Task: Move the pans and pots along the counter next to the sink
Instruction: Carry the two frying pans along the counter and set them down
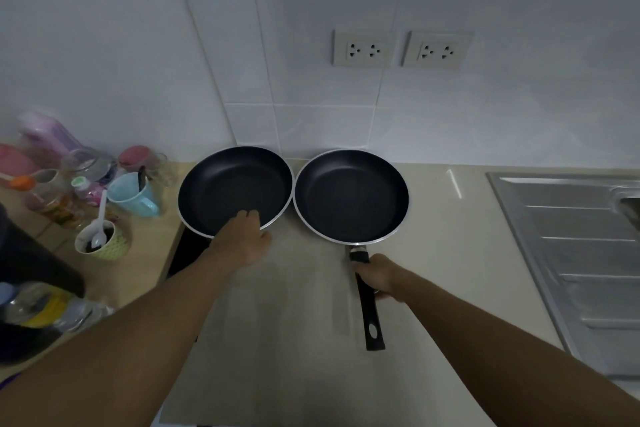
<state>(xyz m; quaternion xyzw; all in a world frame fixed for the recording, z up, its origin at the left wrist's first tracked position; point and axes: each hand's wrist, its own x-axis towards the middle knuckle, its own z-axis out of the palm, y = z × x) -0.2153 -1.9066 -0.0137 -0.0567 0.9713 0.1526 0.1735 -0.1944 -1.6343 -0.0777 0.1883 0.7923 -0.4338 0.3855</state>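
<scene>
Fingers (361, 262) of the right hand (379, 276) wrap the handle (370, 317) of the right pan (351, 196); the left hand (242, 239) hooks the near rim of the left pan (232, 184).

Both pans sit side by side at mid-frame on the pale counter (294, 322), rims all but touching, with the sink (571, 236) well apart at the right edge. Left fingers bend over the rim into the bowl, thumb outside, seemingly a pinch (that pan's handle is hidden, probably under the arm). Each pan is round, shallow and empty, dark non-stick inside with a bright metal rim. They look stiff and fairly light, yet front-heavy on a long handle, so a firm grip close to the bowl, as the right hand has, should steady one. A rim pinch is likelier to slip.
</scene>
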